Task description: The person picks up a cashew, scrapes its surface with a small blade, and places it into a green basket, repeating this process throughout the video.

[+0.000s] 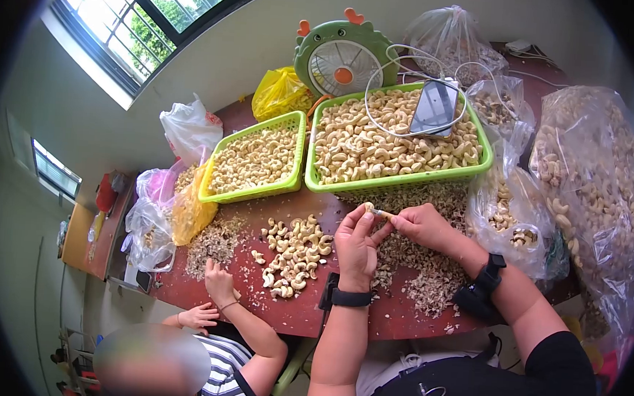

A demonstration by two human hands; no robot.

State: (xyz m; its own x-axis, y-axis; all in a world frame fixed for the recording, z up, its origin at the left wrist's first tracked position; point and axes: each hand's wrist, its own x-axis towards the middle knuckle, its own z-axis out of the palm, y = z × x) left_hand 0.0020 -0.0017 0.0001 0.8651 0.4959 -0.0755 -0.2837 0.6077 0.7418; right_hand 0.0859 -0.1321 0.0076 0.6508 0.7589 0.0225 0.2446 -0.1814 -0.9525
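My left hand (358, 244) is raised over the red table, its fingertips pinching a cashew (369, 207). Close beside it on the right, my right hand (425, 226) grips a small knife (385, 214) whose tip meets the nut. A heap of cashews (295, 258) lies on the table left of my hands. Shell scraps (432, 267) are spread beneath and to the right of them. Beyond my hands stands a large green basket (398, 180) full of cashews, with a phone (434, 107) on top. A smaller green basket (255, 193) of cashews stands to its left.
Another person (239, 338) sits at the left, one hand near a scrap pile (216, 244). Plastic bags of nuts (587, 171) line the right side; more bags (152, 224) stand at the left. A green fan (345, 58) is behind the baskets, and a cable (370, 103) loops over them.
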